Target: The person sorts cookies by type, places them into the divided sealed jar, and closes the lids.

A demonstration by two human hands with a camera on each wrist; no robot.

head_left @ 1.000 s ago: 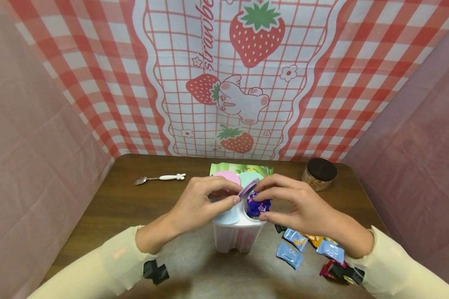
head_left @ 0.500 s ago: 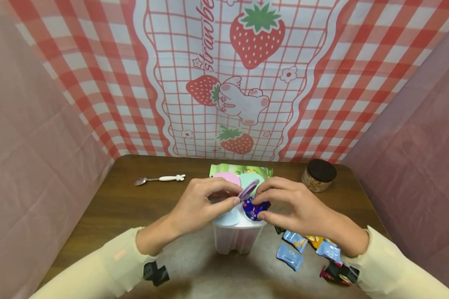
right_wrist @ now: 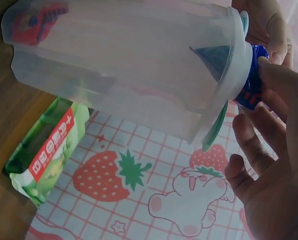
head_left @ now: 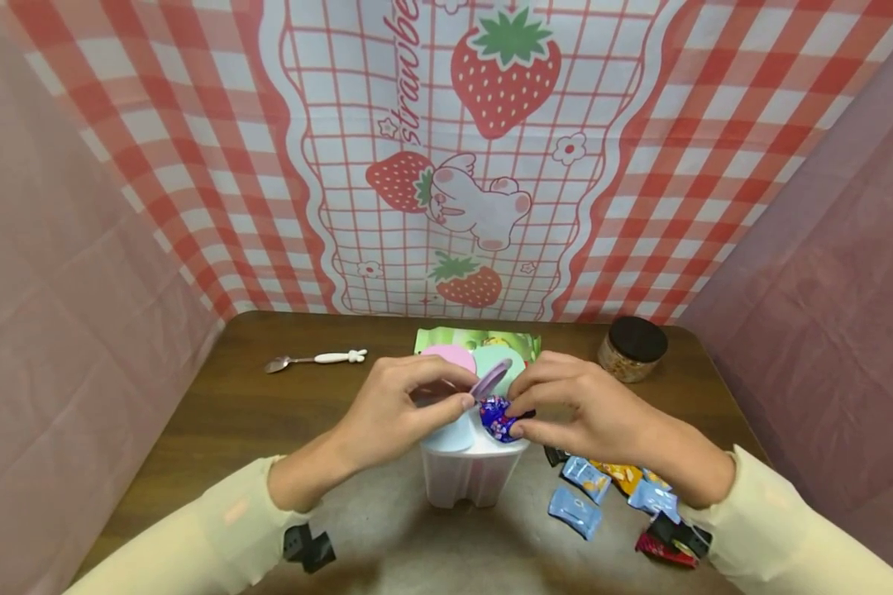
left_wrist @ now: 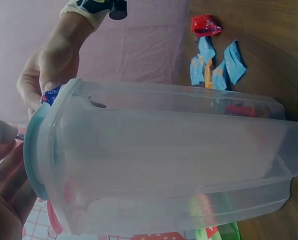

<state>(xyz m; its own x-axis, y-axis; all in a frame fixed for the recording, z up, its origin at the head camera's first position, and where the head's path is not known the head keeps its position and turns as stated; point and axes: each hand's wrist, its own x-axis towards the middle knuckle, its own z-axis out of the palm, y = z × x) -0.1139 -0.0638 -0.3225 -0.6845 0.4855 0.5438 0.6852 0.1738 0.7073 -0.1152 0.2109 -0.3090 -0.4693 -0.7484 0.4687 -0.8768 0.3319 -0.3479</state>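
A translucent container [head_left: 457,483] stands mid-table, with pink [head_left: 449,356], mint [head_left: 500,364] and light-blue [head_left: 450,435] round lids down on its top. My left hand [head_left: 399,402] pinches the purple lid [head_left: 494,378], tilted up over the near right opening. In that opening sits a shiny blue-purple wrapped snack packet [head_left: 495,419], pinched by the thumb and fingers of my right hand [head_left: 594,409]. The right wrist view shows the packet's pointed end [right_wrist: 214,60] inside the container and the rest [right_wrist: 254,82] above its rim. A red-and-blue packet [right_wrist: 36,22] lies at the container's bottom.
Right of the container lie several small packets, including a blue one [head_left: 575,512], an orange one [head_left: 621,477] and a red one [head_left: 666,549]. Behind it is a green bag [head_left: 432,336]. A dark-lidded jar [head_left: 632,349] stands back right, a white-handled spoon [head_left: 316,359] back left.
The blue packet has shifted left and settled into the opening, with my right hand's fingers following it slightly left. My left hand keeps the purple lid raised in about the same place.
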